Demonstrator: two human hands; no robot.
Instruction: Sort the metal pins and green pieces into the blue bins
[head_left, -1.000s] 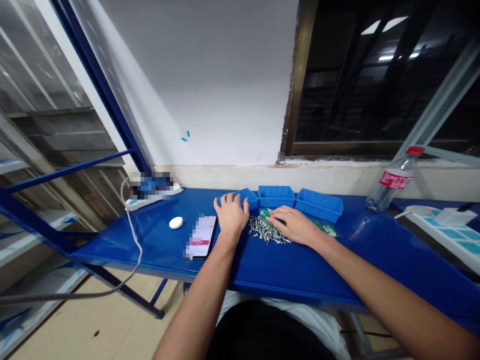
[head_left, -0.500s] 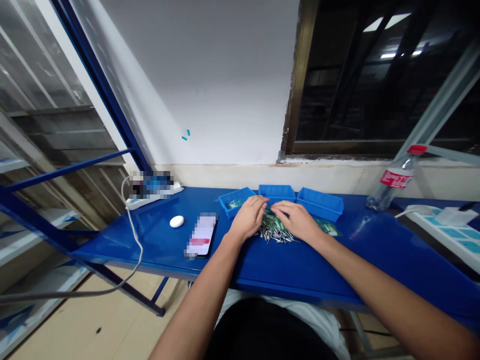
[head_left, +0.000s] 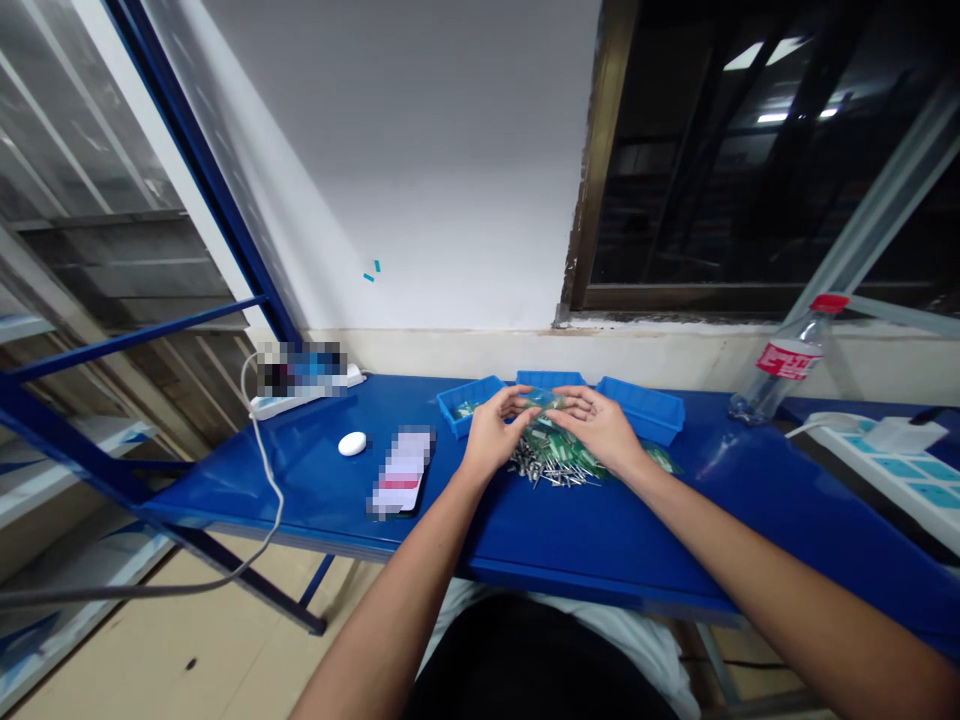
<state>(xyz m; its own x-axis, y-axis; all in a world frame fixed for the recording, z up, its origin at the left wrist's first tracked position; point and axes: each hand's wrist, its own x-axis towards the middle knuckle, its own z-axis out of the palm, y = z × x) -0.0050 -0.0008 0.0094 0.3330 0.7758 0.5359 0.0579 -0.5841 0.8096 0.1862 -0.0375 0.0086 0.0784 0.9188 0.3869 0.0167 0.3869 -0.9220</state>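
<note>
My left hand (head_left: 495,432) and my right hand (head_left: 598,428) face each other over the middle of the table. Between them they pinch a small clear, greenish plastic bag (head_left: 545,400) by its two sides, thumbs toward me. What is inside the bag, if anything, I cannot make out. Under and in front of the hands lies a loose heap of thin silvery metal pins (head_left: 555,472), which look like blind rivets. More green-tinted packets (head_left: 562,445) are mixed in behind the pins, partly covered by my right hand.
Behind the hands stand a left blue bin (head_left: 448,408) with packets in it, a middle bin (head_left: 551,379) and a right bin (head_left: 660,412). On the blue table (head_left: 600,540) lie a phone (head_left: 401,475) and a white oval object (head_left: 352,443). A bottle (head_left: 787,360) and power strip (head_left: 900,460) sit right.
My hands have turned and lifted slightly, from bent down over the heap to holding a clear plastic bag between their fingertips. More of the green packets now shows beneath.
</note>
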